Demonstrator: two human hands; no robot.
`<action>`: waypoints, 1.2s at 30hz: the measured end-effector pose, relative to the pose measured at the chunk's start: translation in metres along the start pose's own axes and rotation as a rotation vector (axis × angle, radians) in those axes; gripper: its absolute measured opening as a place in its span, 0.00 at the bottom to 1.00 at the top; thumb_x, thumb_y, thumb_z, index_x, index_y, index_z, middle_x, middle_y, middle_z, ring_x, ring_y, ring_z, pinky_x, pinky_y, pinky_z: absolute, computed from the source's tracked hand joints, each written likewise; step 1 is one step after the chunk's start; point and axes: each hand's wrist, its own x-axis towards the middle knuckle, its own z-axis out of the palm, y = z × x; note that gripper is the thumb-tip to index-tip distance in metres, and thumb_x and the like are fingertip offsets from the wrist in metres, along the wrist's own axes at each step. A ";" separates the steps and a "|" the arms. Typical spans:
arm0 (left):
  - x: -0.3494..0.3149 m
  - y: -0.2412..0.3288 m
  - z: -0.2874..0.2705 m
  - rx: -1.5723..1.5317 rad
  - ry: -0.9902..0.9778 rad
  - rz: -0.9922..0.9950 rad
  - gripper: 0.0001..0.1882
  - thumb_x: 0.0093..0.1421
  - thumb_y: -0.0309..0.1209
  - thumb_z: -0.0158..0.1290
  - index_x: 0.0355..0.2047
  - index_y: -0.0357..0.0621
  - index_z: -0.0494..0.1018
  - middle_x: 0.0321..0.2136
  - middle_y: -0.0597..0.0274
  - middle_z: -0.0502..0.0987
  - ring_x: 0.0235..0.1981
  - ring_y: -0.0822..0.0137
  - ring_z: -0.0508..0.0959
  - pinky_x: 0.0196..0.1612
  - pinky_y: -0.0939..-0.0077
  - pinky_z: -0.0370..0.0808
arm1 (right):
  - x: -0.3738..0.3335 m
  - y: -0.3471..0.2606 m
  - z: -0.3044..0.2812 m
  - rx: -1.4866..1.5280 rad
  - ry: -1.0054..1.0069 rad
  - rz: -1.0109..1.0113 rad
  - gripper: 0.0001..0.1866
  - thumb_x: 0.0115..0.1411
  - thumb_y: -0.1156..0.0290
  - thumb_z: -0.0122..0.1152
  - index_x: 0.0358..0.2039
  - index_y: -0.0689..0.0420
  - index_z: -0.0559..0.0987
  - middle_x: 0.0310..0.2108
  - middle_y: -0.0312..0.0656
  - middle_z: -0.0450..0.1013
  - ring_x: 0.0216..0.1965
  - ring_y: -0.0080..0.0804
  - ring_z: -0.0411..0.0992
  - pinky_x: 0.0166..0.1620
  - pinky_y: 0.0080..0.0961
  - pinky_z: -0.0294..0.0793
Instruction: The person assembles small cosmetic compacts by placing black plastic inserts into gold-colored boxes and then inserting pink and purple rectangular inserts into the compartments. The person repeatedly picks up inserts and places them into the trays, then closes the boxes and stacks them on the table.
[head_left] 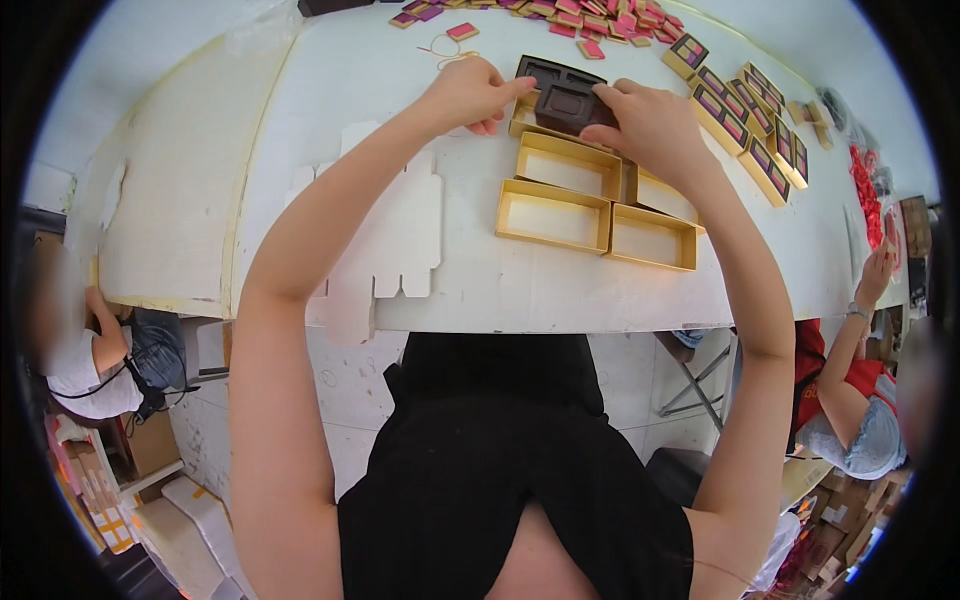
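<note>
Dark-brown moulded tray (571, 104), rectangular, recessed, at one o'clock on the desk (470, 270). I count at least one tray; five or more open gold boxes (550, 241). Right grip (655, 125) closed on tray's edge, tray at nine o'clock; left grip (470, 95) nearly closed, tray at three, hold: cannot tell.

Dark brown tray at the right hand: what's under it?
Part of a gold box shows past the left and near edges of the dark brown tray. The tray and right hand hide the rest, including whatever lies directly beneath.
</note>
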 end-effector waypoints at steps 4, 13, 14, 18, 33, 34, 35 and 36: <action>0.005 0.000 0.012 -0.078 -0.050 0.013 0.22 0.62 0.44 0.57 0.36 0.31 0.78 0.20 0.57 0.79 0.18 0.70 0.80 0.21 0.80 0.77 | 0.020 -0.007 0.007 0.092 -0.044 -0.125 0.24 0.54 0.50 0.67 0.43 0.56 0.80 0.36 0.42 0.76 0.40 0.43 0.76 0.42 0.36 0.76; 0.000 0.005 0.017 0.134 0.002 0.107 0.11 0.56 0.29 0.53 0.32 0.30 0.78 0.19 0.54 0.80 0.19 0.68 0.82 0.26 0.77 0.80 | 0.023 0.011 0.028 0.400 -0.034 -0.012 0.15 0.59 0.69 0.62 0.48 0.52 0.81 0.42 0.45 0.72 0.44 0.43 0.74 0.46 0.35 0.75; 0.002 0.004 0.018 0.146 -0.003 0.112 0.11 0.55 0.28 0.52 0.31 0.30 0.78 0.18 0.54 0.80 0.18 0.68 0.82 0.27 0.77 0.80 | 0.024 0.013 0.028 0.385 -0.015 -0.026 0.16 0.60 0.72 0.61 0.49 0.50 0.81 0.42 0.45 0.72 0.44 0.42 0.74 0.46 0.35 0.75; 0.005 0.001 0.025 0.259 0.052 0.147 0.10 0.54 0.27 0.52 0.28 0.30 0.78 0.16 0.54 0.79 0.17 0.69 0.81 0.27 0.76 0.79 | 0.027 0.000 0.026 0.186 0.009 0.041 0.17 0.58 0.77 0.60 0.47 0.47 0.83 0.41 0.41 0.74 0.43 0.40 0.74 0.43 0.35 0.76; 0.007 -0.011 0.038 0.306 0.278 0.334 0.13 0.49 0.31 0.52 0.20 0.31 0.77 0.17 0.41 0.76 0.22 0.46 0.78 0.31 0.58 0.76 | 0.029 0.009 0.061 0.630 0.219 0.170 0.10 0.53 0.80 0.61 0.35 0.58 0.84 0.36 0.46 0.77 0.41 0.44 0.75 0.46 0.36 0.74; 0.008 -0.010 0.037 0.286 0.273 0.346 0.13 0.49 0.31 0.52 0.20 0.30 0.77 0.17 0.41 0.76 0.22 0.46 0.78 0.31 0.58 0.76 | 0.027 0.011 0.066 0.525 0.245 0.120 0.10 0.53 0.81 0.60 0.35 0.58 0.84 0.36 0.45 0.76 0.41 0.43 0.74 0.45 0.35 0.74; 0.007 -0.011 0.037 0.329 0.279 0.341 0.13 0.49 0.31 0.52 0.21 0.30 0.77 0.17 0.41 0.75 0.22 0.46 0.78 0.31 0.59 0.77 | 0.026 0.008 0.069 0.426 0.265 0.065 0.10 0.53 0.81 0.60 0.34 0.58 0.84 0.36 0.43 0.75 0.41 0.42 0.73 0.45 0.34 0.74; 0.006 -0.010 0.038 0.372 0.284 0.336 0.13 0.50 0.31 0.52 0.21 0.30 0.77 0.17 0.41 0.75 0.22 0.47 0.79 0.31 0.59 0.77 | 0.025 0.006 0.070 0.326 0.286 0.011 0.10 0.52 0.82 0.59 0.34 0.57 0.85 0.35 0.42 0.74 0.41 0.40 0.72 0.45 0.34 0.74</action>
